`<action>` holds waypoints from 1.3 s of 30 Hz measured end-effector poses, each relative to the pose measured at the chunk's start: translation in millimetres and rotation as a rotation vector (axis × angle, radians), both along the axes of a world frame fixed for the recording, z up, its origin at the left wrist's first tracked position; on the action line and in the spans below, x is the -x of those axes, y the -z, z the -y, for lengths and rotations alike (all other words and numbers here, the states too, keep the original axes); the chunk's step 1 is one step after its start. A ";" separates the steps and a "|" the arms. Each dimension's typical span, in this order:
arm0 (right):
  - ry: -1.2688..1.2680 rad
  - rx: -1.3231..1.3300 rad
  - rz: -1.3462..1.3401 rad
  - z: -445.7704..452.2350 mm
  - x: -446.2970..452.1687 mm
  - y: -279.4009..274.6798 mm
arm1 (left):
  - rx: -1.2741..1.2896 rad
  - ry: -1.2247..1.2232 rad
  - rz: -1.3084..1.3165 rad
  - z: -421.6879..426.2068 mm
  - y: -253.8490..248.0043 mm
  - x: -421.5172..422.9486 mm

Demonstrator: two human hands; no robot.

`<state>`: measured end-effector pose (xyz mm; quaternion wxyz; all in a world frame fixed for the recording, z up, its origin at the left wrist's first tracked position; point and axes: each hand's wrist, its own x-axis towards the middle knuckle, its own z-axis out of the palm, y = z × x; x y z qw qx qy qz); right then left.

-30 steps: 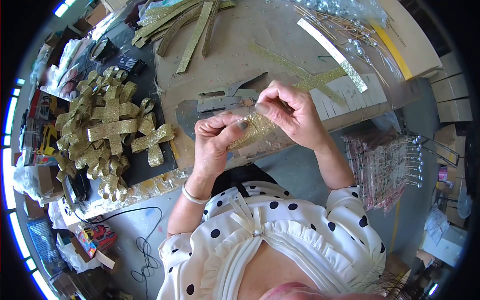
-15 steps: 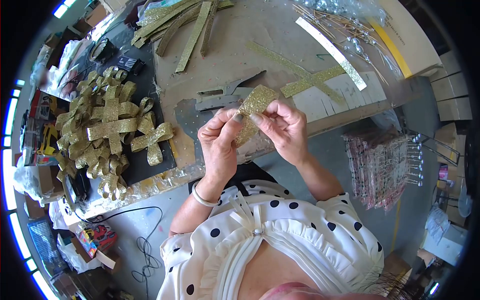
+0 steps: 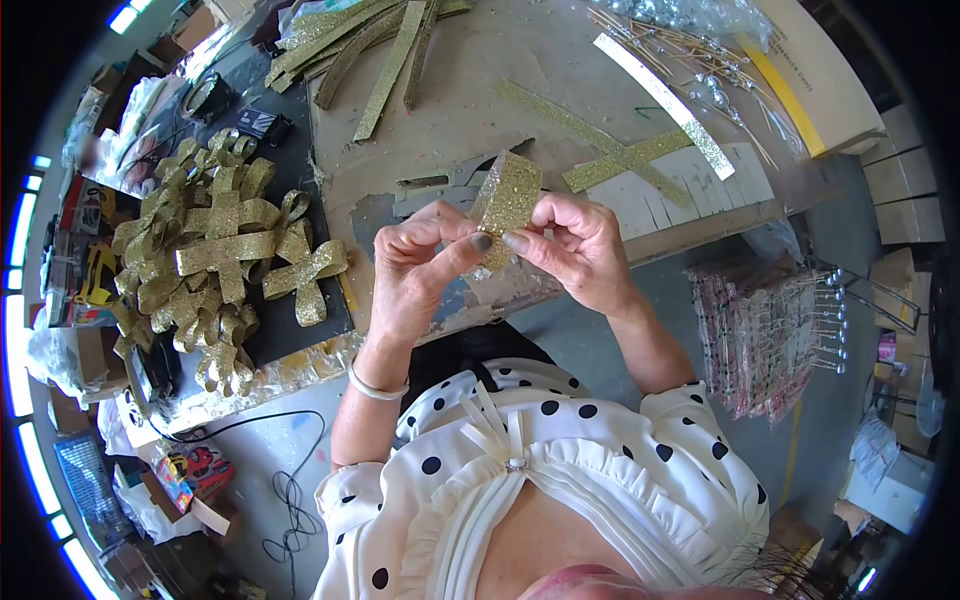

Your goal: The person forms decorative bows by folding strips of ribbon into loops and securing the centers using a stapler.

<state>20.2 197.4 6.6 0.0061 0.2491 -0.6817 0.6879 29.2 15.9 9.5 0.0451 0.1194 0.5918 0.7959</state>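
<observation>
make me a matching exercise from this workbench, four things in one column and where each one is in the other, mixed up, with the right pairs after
Things
1. folded gold ribbon
2. looped gold bows
3. metal stapler
4. pale bangle

Places
A. heaped on the dark surface
B. worn on a wrist
C. pinched by the fingers of the left hand and right hand
D. on the worktable, beyond the hands and partly hidden

Right pairs: 1-C, 2-A, 3-D, 4-B
</observation>
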 end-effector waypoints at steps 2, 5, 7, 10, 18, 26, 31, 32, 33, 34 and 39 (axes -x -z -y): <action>0.011 -0.050 -0.016 0.1 4.3 5.4 | 0.009 -0.034 -0.022 -0.9 3.0 -0.1; -0.052 0.075 0.135 -2.3 8.7 10.9 | -0.074 -0.092 -0.034 -0.5 9.1 1.4; 0.040 -0.055 0.223 -6.8 17.0 20.3 | -0.247 -0.174 -0.031 4.1 11.3 4.1; 0.156 -0.243 0.173 2.3 30.2 39.0 | -0.314 -0.157 -0.003 3.8 15.0 6.1; 0.109 -0.200 0.233 9.1 48.9 40.6 | -0.249 -0.167 -0.079 1.7 9.3 -1.6; 0.233 -0.171 0.120 5.3 64.8 58.3 | 0.146 -0.150 -0.393 -12.4 4.9 -16.8; 0.146 0.030 0.246 3.4 62.6 52.1 | 0.219 -0.164 -0.513 -14.7 3.1 -20.7; 0.145 0.030 0.245 3.5 62.0 49.5 | 0.212 -0.152 -0.503 -14.7 2.7 -21.8; 0.143 0.035 0.253 3.6 60.2 45.8 | 0.206 -0.138 -0.491 -14.7 2.2 -22.3; 0.144 0.040 0.261 3.0 58.9 44.1 | 0.206 -0.136 -0.490 -14.3 1.4 -22.0; 0.012 0.114 0.297 -8.1 46.7 30.7 | 0.165 -0.271 -0.123 -7.5 -1.8 -13.1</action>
